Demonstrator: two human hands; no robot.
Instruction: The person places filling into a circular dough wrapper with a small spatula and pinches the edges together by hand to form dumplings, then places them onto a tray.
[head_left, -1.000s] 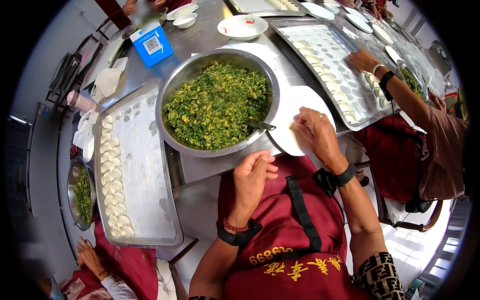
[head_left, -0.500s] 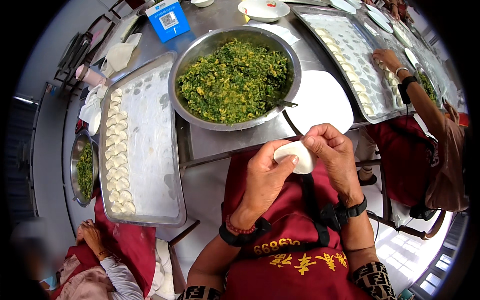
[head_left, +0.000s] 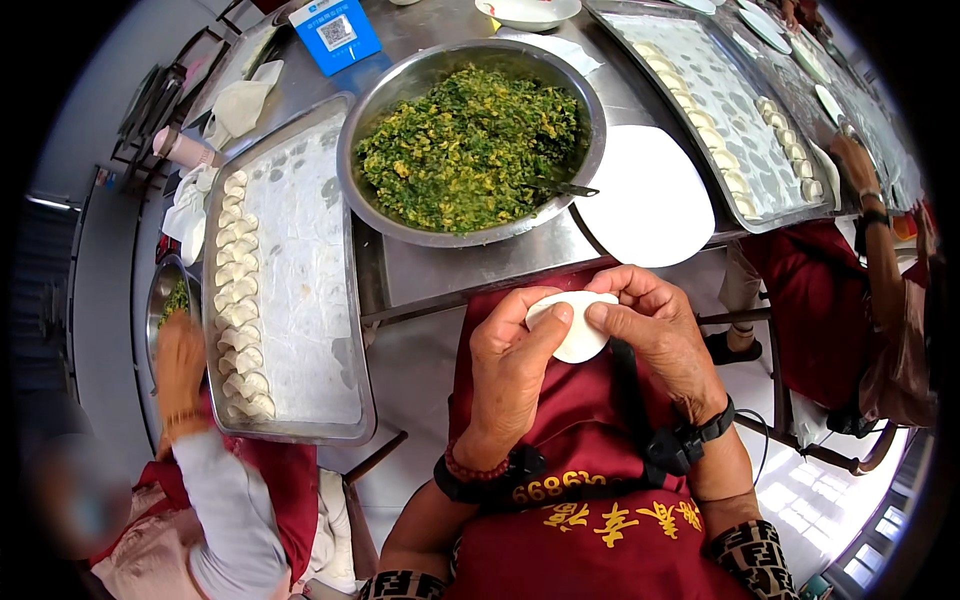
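Observation:
My left hand (head_left: 510, 360) and my right hand (head_left: 655, 330) hold a round white dumpling wrapper (head_left: 582, 342) between them, just above my lap. Both thumbs press on its near face while the fingers curl behind its upper edge. Whether filling sits inside it cannot be made out. Beyond my hands, on the metal table, stands a steel bowl (head_left: 450, 238) of chopped green and yellow filling (head_left: 465, 145). A dark utensil handle (head_left: 565, 187) sticks out of the filling at the right. A white rounded board or plate (head_left: 650, 195) lies beside the bowl.
Left of the bowl lies a metal tray (head_left: 310, 290) with dumplings (head_left: 240, 290) along one side. Another tray (head_left: 735, 130) with dumplings lies at the right. A co-worker's hand (head_left: 180, 360) reaches toward a smaller bowl (head_left: 165, 285); another person sits at right. A blue sign (head_left: 335, 35) stands behind.
My hands have moved slightly left and down with the wrapper, the right thumb now on it. The left co-worker's hand has risen to the smaller bowl; the right co-worker's hand has left the tray.

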